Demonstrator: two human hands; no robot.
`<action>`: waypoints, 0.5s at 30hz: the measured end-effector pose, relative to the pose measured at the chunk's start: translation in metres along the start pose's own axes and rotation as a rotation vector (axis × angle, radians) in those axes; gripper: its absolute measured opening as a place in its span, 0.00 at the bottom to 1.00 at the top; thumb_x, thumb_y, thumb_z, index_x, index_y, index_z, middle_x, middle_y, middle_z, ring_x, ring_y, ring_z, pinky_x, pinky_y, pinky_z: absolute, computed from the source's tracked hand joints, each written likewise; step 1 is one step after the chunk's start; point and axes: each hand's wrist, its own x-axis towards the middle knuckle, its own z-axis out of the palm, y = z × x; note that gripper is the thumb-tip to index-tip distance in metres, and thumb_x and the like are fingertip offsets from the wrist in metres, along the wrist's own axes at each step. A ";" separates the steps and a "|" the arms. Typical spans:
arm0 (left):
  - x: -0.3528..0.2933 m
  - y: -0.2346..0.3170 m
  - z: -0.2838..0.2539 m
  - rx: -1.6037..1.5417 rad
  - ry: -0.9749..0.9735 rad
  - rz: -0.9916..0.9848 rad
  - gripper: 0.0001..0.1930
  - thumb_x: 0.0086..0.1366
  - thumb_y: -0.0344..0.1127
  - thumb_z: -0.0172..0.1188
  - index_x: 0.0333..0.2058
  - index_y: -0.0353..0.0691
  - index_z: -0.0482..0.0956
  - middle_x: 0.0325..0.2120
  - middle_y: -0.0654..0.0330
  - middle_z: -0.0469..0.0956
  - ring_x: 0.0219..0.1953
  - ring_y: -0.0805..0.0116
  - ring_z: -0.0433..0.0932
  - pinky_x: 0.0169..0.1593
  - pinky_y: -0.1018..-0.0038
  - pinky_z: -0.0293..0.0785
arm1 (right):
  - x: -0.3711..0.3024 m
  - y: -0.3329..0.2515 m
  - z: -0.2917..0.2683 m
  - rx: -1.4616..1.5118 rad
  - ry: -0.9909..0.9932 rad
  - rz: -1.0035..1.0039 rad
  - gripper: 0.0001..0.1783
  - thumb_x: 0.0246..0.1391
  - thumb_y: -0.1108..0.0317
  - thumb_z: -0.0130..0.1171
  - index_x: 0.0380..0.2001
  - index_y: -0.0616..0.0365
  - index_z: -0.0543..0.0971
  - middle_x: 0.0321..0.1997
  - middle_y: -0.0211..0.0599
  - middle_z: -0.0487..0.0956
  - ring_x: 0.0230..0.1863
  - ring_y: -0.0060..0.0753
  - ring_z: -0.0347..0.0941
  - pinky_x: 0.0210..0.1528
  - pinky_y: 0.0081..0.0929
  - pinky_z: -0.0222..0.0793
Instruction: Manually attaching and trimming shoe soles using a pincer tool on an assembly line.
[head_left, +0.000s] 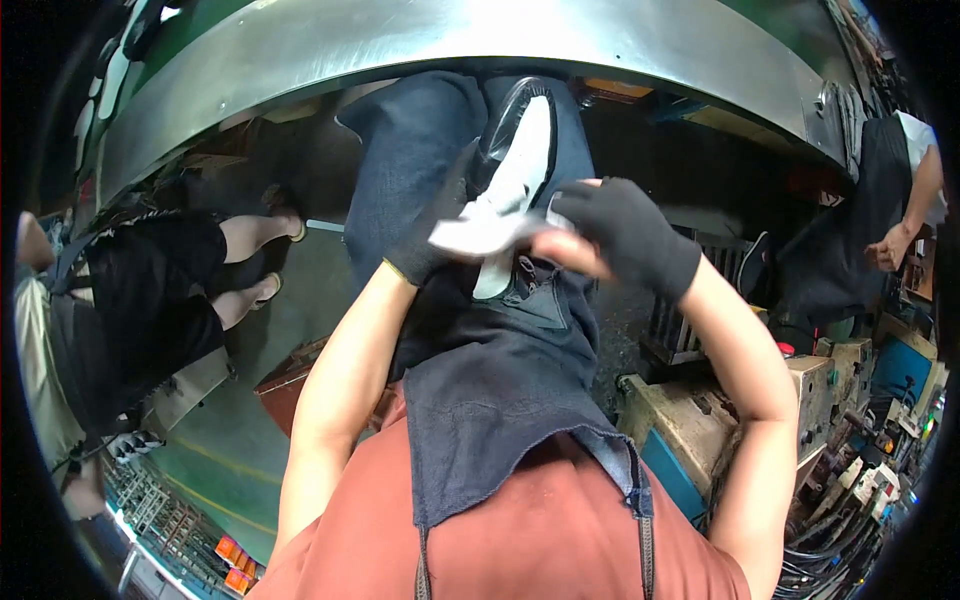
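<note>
A shoe (pixel 512 108) with a shiny black toe lies lengthwise over my lap, a white layer (pixel 532 150) covering much of its upward side. My left hand (pixel 425 232), in a black fingerless glove, grips the shoe from its left side; its fingers are partly hidden beneath. A loose, pale white sheet (pixel 468 236) crosses the shoe near its rear end, blurred by motion. My right hand (pixel 615 230), gloved the same way, is closed at the right of the shoe, with thumb and fingers at the sheet's blurred right end.
A metal bench (pixel 430 38) curves across the far side, beyond my knees. One person (pixel 150 290) stands at the left, and another person's hand (pixel 886 250) shows at the right. Worn machines (pixel 690 420) and cables stand at my right; a reddish-brown box (pixel 290 380) sits at my left.
</note>
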 end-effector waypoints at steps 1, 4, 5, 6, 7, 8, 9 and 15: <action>0.001 0.036 0.003 -0.212 0.018 -0.063 0.61 0.45 0.45 0.78 0.69 0.34 0.45 0.62 0.41 0.64 0.64 0.52 0.67 0.65 0.63 0.66 | -0.015 0.026 0.016 0.024 -0.091 0.333 0.24 0.61 0.45 0.55 0.32 0.56 0.81 0.23 0.47 0.77 0.25 0.53 0.77 0.28 0.40 0.70; -0.015 -0.008 0.001 0.037 0.154 0.183 0.30 0.54 0.40 0.73 0.52 0.33 0.73 0.39 0.52 0.81 0.36 0.68 0.80 0.44 0.75 0.78 | -0.003 -0.011 0.014 -0.294 -0.194 0.188 0.25 0.60 0.43 0.54 0.28 0.56 0.80 0.23 0.43 0.79 0.25 0.46 0.78 0.29 0.38 0.74; -0.019 0.006 0.005 -0.077 0.148 0.029 0.31 0.53 0.40 0.74 0.53 0.32 0.72 0.40 0.51 0.81 0.39 0.67 0.80 0.46 0.74 0.77 | -0.005 -0.027 0.017 -0.261 -0.075 0.016 0.26 0.60 0.42 0.54 0.27 0.56 0.78 0.27 0.41 0.79 0.28 0.43 0.79 0.32 0.38 0.75; -0.026 0.035 0.003 -0.185 0.138 -0.132 0.33 0.53 0.40 0.74 0.53 0.31 0.72 0.41 0.51 0.80 0.41 0.65 0.80 0.49 0.72 0.77 | 0.000 -0.040 0.013 -0.185 -0.064 -0.139 0.26 0.60 0.42 0.53 0.29 0.56 0.78 0.30 0.41 0.79 0.31 0.44 0.79 0.33 0.38 0.75; -0.022 0.064 -0.004 -0.340 0.083 -0.047 0.65 0.42 0.49 0.81 0.68 0.28 0.45 0.65 0.37 0.58 0.67 0.50 0.60 0.68 0.63 0.59 | -0.001 -0.033 0.017 -0.155 -0.017 -0.177 0.26 0.60 0.42 0.53 0.29 0.56 0.79 0.29 0.41 0.79 0.30 0.44 0.79 0.33 0.38 0.75; -0.020 0.063 -0.004 -0.338 0.079 -0.041 0.65 0.42 0.49 0.81 0.68 0.28 0.45 0.65 0.37 0.58 0.67 0.50 0.60 0.68 0.63 0.59 | 0.001 -0.019 0.022 -0.127 0.031 -0.224 0.26 0.60 0.42 0.53 0.29 0.56 0.79 0.29 0.41 0.79 0.30 0.44 0.79 0.33 0.37 0.75; -0.019 0.058 -0.004 -0.212 0.073 -0.042 0.65 0.41 0.48 0.81 0.68 0.28 0.45 0.65 0.38 0.58 0.67 0.50 0.60 0.68 0.63 0.58 | 0.000 -0.003 0.023 -0.169 -0.107 0.055 0.26 0.60 0.42 0.53 0.29 0.55 0.80 0.28 0.40 0.79 0.29 0.43 0.79 0.33 0.36 0.75; -0.026 0.053 0.000 0.001 0.181 0.021 0.66 0.41 0.49 0.81 0.68 0.27 0.44 0.63 0.37 0.60 0.67 0.49 0.61 0.66 0.62 0.61 | -0.003 -0.036 0.021 -0.146 0.037 -0.253 0.26 0.61 0.43 0.52 0.28 0.57 0.80 0.30 0.46 0.80 0.30 0.48 0.78 0.33 0.39 0.74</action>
